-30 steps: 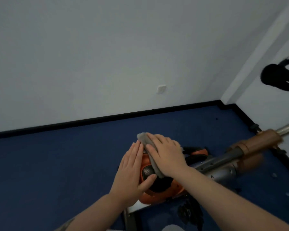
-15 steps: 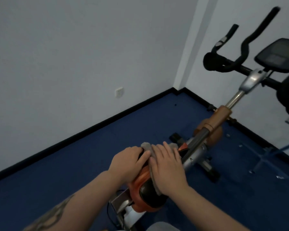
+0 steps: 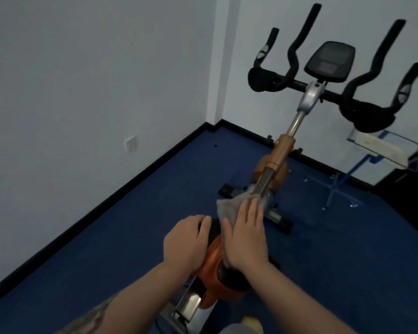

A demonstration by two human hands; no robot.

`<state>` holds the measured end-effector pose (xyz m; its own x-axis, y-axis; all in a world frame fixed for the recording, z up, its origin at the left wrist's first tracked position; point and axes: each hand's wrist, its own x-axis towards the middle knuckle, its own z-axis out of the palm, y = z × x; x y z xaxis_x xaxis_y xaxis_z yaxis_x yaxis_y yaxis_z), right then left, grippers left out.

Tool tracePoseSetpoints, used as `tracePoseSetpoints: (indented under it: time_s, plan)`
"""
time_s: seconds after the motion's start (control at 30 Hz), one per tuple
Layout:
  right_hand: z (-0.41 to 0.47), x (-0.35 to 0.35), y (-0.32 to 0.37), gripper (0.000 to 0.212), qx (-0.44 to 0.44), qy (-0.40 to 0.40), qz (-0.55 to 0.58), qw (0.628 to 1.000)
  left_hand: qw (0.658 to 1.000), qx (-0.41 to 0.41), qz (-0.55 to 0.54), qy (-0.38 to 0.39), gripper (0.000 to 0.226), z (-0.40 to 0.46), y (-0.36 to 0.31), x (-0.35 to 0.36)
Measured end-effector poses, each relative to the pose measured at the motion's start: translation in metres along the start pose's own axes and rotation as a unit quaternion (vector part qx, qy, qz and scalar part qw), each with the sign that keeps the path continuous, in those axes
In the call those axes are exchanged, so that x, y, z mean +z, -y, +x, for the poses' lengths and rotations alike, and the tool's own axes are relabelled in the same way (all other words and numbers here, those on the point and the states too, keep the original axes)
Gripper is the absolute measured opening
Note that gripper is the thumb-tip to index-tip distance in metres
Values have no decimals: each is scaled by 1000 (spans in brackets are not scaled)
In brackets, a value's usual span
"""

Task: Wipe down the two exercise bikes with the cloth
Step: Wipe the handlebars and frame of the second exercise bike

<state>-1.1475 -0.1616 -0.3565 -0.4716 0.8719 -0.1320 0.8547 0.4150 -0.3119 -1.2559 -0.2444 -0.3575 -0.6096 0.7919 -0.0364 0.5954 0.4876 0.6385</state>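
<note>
Where the blue carpet [image 3: 106, 249] meets the corner of the white walls, an exercise bike [image 3: 279, 155] stands with its black handlebars [image 3: 362, 92] and a dark console [image 3: 329, 61] toward the far wall; the console's markings are too blurred to read. A clear stand [image 3: 381, 148] with blue edges sits on the carpet just right of the bike, and a wall socket [image 3: 130, 143] shows low on the left wall. Nothing lies between the hands and the frame. The right hand [image 3: 246, 237] lies flat, fingers straight and together, pressing a grey cloth [image 3: 229, 208] onto the top of the bike's orange-and-black body where the silver post rises. The left hand [image 3: 186, 242] rests beside it, fingers curled over the left side of the same body, gripping it. Both forearms reach in from the lower edge.
</note>
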Motion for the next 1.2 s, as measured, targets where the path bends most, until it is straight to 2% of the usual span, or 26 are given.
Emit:
tracePoseSetpoints:
  time_s: [0.07, 0.13, 0.23, 0.33, 0.43, 0.53, 0.77, 0.87, 0.97, 1.03, 1.1, 1.2]
  plan:
    - [18, -12, 11, 73, 61, 18, 40, 997, 1000, 11, 7, 1, 42, 0, 1, 0]
    - [20, -15, 20, 71, 82, 23, 61, 994, 1000, 20, 9, 0, 41, 1, 4, 1]
    - [-17, -4, 20, 70, 70, 20, 77, 994, 999, 34, 8, 12, 38, 1, 7, 2]
    - [-60, 7, 18, 69, 36, 4, 37, 999, 999, 47, 5, 18, 39, 3, 6, 1]
    - [-55, 2, 21, 61, 38, -13, 13, 999, 999, 50, 3, 18, 44, 4, 4, 0]
    - [-36, -7, 29, 55, 60, -18, 39, 997, 999, 49, 4, 20, 46, 3, 5, 0]
    - [-88, 14, 25, 65, 40, -37, -21, 998, 994, 66, 53, 69, 33, 7, 3, -6]
    - [-71, 8, 23, 65, 69, -45, 20, 996, 992, 70, 70, 77, 33, 9, 2, -7]
    - [-38, -4, 26, 67, 156, -14, 103, 982, 994, 69, 59, 67, 34, 7, 4, -7]
    - [-30, -4, 26, 68, 191, -9, 116, 975, 995, 67, 48, 62, 35, 6, 5, -6]
    - [-43, 1, 26, 69, 196, -32, 118, 973, 995, 66, 40, 56, 35, 4, 5, -6]
    - [-79, 12, 26, 73, 148, -79, 123, 978, 996, 65, 26, 50, 34, 3, 5, -6]
